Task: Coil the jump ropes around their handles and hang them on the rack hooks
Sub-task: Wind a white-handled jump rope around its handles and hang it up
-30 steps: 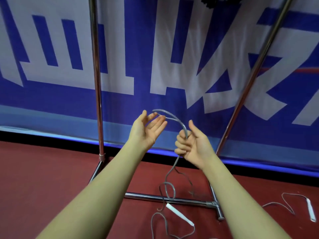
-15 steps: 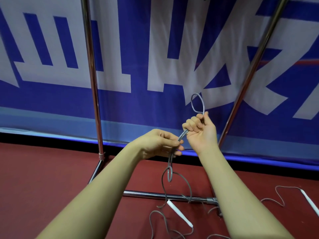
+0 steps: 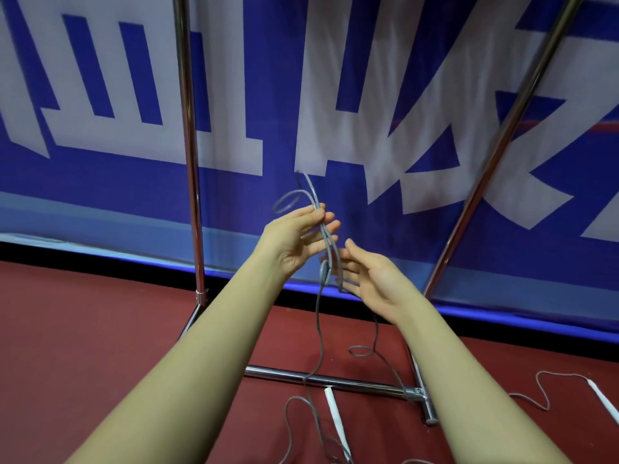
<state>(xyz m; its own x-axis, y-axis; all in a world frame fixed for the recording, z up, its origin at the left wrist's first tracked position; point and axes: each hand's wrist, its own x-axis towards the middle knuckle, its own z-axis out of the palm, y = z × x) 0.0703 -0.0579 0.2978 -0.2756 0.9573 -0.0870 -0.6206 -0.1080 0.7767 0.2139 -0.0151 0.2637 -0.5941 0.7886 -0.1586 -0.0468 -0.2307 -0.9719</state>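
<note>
Pinching grey rope [image 3: 330,249], left hand [image 3: 294,242]

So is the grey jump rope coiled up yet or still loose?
Mostly loose: the left hand holds a few loops of the grey rope, the rest trails to the floor.

The rack [image 3: 189,162] runs off the top edge, so its hooks and top bar are out of sight. Near the rack's base, one white handle [image 3: 336,418] is cut by the bottom edge, another [image 3: 604,400] by the right edge. The rope [image 3: 326,242] is motion-blurred between the hands.
</note>
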